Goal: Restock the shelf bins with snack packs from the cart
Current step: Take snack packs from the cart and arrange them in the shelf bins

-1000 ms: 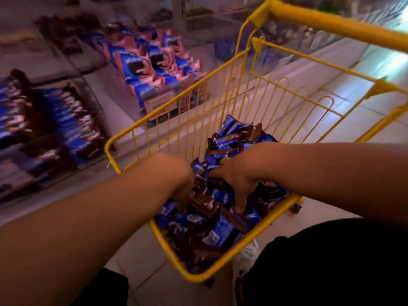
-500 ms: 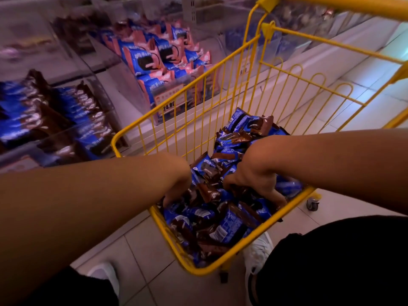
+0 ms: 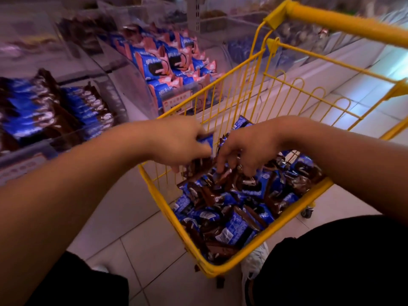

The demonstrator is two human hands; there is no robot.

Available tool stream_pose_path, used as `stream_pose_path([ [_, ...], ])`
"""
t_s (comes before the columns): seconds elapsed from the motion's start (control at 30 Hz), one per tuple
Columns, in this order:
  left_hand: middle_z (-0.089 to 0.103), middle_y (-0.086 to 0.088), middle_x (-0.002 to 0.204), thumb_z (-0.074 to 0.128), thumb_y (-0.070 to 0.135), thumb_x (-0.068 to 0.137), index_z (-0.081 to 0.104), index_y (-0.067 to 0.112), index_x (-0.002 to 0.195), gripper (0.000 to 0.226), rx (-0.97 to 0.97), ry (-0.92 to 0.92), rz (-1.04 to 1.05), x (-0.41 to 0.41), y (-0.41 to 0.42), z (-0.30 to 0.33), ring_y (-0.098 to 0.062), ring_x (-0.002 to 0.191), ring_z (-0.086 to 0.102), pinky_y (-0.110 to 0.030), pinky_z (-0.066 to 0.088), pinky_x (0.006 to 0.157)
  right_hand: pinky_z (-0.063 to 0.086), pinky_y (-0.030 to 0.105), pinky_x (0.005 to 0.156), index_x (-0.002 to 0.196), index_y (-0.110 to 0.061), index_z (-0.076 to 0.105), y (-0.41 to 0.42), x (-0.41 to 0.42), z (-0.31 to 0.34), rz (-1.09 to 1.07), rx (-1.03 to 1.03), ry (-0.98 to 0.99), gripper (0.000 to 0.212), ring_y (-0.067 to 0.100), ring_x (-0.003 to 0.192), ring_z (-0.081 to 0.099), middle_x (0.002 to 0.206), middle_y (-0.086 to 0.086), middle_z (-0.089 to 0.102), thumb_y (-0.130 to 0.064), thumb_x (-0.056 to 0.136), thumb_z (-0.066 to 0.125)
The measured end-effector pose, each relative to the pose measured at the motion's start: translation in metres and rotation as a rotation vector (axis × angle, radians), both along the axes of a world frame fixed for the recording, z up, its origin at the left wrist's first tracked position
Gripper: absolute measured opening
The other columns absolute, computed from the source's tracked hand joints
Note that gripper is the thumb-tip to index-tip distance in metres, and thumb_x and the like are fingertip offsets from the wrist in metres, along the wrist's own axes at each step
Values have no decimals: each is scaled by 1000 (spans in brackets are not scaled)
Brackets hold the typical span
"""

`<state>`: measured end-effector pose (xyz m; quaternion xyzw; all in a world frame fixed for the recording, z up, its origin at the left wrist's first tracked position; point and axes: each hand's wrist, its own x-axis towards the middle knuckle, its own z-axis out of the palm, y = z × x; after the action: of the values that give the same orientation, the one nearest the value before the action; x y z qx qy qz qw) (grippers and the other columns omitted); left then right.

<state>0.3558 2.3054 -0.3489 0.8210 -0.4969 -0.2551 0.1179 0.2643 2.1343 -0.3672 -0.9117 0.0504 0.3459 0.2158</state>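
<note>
Over the yellow wire cart, heaped with glossy blue-and-brown snack packs, both hands sit close together, left hand and right hand each pinching loose packs; slick wrappers could slip floorward before reaching the clear shelf bin.

Blue-and-brown snack packs lie heaped at all angles in a yellow wire cart standing on a tiled floor beside the shelf bins. To the left, a clear-fronted shelf bin holds rows of matching blue-and-brown packs on edge; the neighbouring bin behind the cart holds blue-and-pink packs.
</note>
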Motion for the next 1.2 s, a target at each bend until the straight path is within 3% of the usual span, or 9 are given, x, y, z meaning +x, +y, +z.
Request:
stream_pose_path([
  [0.1,71,-12,82,59,26,96,65,12,87,18,-304,206,240,11,24,13,-13,56,69,-28,56,45,53,33,65,116,-22,71,-2,-19,25,-129,196,-197,60,26,72,68,103,7,65,19,73,64],
  [0.27,71,3,80,53,10,97,62,28,101,20,-627,548,574,33,83,19,-14,58,71,-27,52,42,54,31,70,116,-25,71,14,-37,70,-126,548,-441,65,35,105,70,111,7,75,17,68,67],
  [0.4,76,2,85,47,6,100,65,24,106,26,-680,778,601,45,135,26,-15,70,73,-26,56,49,56,17,73,120,-15,67,64,-13,96,-13,693,-613,67,20,107,70,116,7,73,29,69,63],
  [0.53,75,-8,94,63,4,73,74,8,91,22,-827,1098,618,54,175,34,-17,81,74,-21,59,62,58,26,83,117,-19,67,118,29,98,99,696,-691,68,16,104,71,113,3,74,30,70,64],
  [0.67,69,-16,119,60,-1,72,64,-2,122,51,-880,1173,590,67,205,36,-18,98,71,-22,58,81,54,44,93,118,-21,66,143,57,83,96,735,-791,63,23,109,69,118,6,72,18,68,72],
  [0.83,66,-9,129,64,44,78,62,11,131,62,-924,1086,607,74,202,36,-23,116,65,-38,55,94,56,35,93,121,-20,63,159,89,72,22,917,-836,63,26,113,68,122,8,71,13,68,68],
  [0.97,68,-18,120,64,28,87,63,4,125,45,-991,984,736,84,188,32,-28,109,67,-38,59,85,51,53,97,125,-18,64,164,107,65,104,812,-730,61,39,114,65,123,9,69,13,72,70],
  [1.1,75,-6,89,66,14,91,69,12,99,9,-1264,794,896,104,187,25,-15,82,72,-34,62,69,60,28,69,124,-18,64,160,115,59,-148,990,-693,56,22,95,73,112,7,73,16,79,64],
  [1.2,74,-1,97,72,19,88,69,23,96,9,-1317,410,1024,120,195,14,-14,88,73,-34,61,74,58,25,65,120,-10,66,159,121,54,-421,1103,-600,40,17,90,74,103,9,76,12,89,54],
])
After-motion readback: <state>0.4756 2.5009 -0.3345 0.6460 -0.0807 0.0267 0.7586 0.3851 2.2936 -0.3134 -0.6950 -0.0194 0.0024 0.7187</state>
